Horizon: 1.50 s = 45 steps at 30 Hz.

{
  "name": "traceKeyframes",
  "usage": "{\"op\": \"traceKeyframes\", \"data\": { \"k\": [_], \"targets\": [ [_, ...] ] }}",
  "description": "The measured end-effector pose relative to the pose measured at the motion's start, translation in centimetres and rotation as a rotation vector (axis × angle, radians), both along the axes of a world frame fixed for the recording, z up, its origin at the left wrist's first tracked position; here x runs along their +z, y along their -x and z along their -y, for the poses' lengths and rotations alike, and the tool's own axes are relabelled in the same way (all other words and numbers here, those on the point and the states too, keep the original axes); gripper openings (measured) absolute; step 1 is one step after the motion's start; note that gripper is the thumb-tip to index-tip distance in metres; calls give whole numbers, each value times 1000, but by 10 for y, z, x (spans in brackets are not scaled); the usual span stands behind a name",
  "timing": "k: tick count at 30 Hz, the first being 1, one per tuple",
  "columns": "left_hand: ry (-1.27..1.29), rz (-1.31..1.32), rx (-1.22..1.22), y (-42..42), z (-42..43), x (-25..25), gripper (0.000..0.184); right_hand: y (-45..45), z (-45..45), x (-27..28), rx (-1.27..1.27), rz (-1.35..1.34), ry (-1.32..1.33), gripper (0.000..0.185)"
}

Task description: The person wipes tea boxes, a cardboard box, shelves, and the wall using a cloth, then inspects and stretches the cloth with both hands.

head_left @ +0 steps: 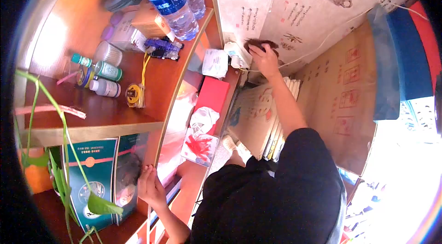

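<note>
My right hand [266, 61] reaches out to the pale printed wall covering [313, 11]. Its fingers are closed on a dark brown cloth [262, 43], which lies against the wall; folds hide its full shape. Just left of it are a white power adapter or socket block [237, 55] and a thin white cable. My left hand [152, 188] is at the upright front edge of the wooden shelf [159, 140], fingers bent and gripping the edge. Beside that hand, dark green printed boxes [94, 170] stand in the lower compartment.
On the upper shelf are water bottles [172, 6], small bottles [108, 71] and a yellow tape measure [135, 95]. A red box [212, 101] and a white plastic bag [204, 119] sit lower down. Flattened cardboard [251, 110] and a large carton [340, 92] stand at right. Plant stems [64, 129] hang left.
</note>
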<state>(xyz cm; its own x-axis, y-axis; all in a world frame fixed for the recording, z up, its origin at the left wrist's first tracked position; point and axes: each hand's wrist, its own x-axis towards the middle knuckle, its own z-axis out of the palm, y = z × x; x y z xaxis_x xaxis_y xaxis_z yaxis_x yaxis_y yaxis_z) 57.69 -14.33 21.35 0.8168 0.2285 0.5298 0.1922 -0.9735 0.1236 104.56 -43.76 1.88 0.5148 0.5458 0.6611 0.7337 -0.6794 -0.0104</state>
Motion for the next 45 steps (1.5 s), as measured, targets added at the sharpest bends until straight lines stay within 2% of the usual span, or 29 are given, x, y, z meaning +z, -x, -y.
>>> {"op": "traceKeyframes", "data": {
  "k": [1, 2, 4, 5, 7, 8, 9, 11, 12, 13, 15, 19, 21, 25, 27, 32, 34, 35, 38, 39, 41, 42, 43, 45],
  "targets": [
    [4, -7, -5, 1, 0, 0, 12, 10, -20, 44, 8, 84, -176, 25],
    [8, 2, 6, 3, -1, -2, 14, 17, -34, 88, 18, 201, -201, 29],
    [33, 0, 19, 3, 1, -2, 14, 8, -60, 141, 65, 361, -367, 39],
    [55, 6, 22, 2, 1, -1, 14, 0, -75, 169, 38, 477, -398, 33],
    [59, 11, 26, 2, 1, -1, 14, -24, -102, 210, 32, 611, -472, 42],
    [49, 30, 9, 3, -2, -5, 15, -38, -112, 223, 49, 640, -453, 48],
    [41, 47, -8, 5, -3, -7, 15, -40, -115, 242, 132, 385, -335, 51],
    [43, 24, 18, 4, 1, -3, 15, -54, -130, 244, 198, 406, -388, 55],
    [45, 2, 38, 3, 2, -2, 15, -54, -137, 232, 86, 276, -261, 57],
    [45, 1, 43, 1, 2, -1, 15, -51, -139, 221, 67, 198, -242, 58],
    [75, 30, 36, 1, 3, 0, 14, -52, -146, 184, 35, 314, -371, 53],
    [91, 37, 23, 2, 1, -1, 12, -36, -138, 125, 62, 228, -361, 49],
    [77, 32, 37, 0, 4, 1, 13, -31, -133, 96, 76, 108, -311, 48],
    [85, 51, 34, -4, 7, 5, 12, -29, -127, 43, 41, 111, -178, 47],
    [97, 69, 26, -4, 8, 6, 11, -29, -125, 19, -8, -56, -69, 46],
    [93, 55, 4, -4, 7, 7, 12, -19, -122, 16, -12, -36, -27, 35],
    [106, 59, 14, -4, 10, 7, 12, -28, -122, 33, -7, -114, 223, 23],
    [116, 65, 22, -4, 10, 8, 12, -25, -122, 45, -6, -113, 218, 23],
    [125, 40, 38, -2, 10, 9, 12, -15, -124, 95, 82, -449, -412, 25],
    [121, 45, 41, -3, 11, 9, 12, -10, -128, 115, 88, -445, -415, 25],
    [150, 66, 33, -1, 11, 10, 14, 4, -139, 142, 78, -716, -1034, 24],
    [145, 63, 35, -1, 11, 9, 14, -2, -152, 134, 217, -660, -1156, 25],
    [148, 68, 30, -1, 11, 9, 14, -4, -161, 124, 216, -663, -1161, 25],
    [151, 74, 28, -1, 9, 9, 14, 1, -174, 118, 107, -498, -1060, 30]
  ]
}}
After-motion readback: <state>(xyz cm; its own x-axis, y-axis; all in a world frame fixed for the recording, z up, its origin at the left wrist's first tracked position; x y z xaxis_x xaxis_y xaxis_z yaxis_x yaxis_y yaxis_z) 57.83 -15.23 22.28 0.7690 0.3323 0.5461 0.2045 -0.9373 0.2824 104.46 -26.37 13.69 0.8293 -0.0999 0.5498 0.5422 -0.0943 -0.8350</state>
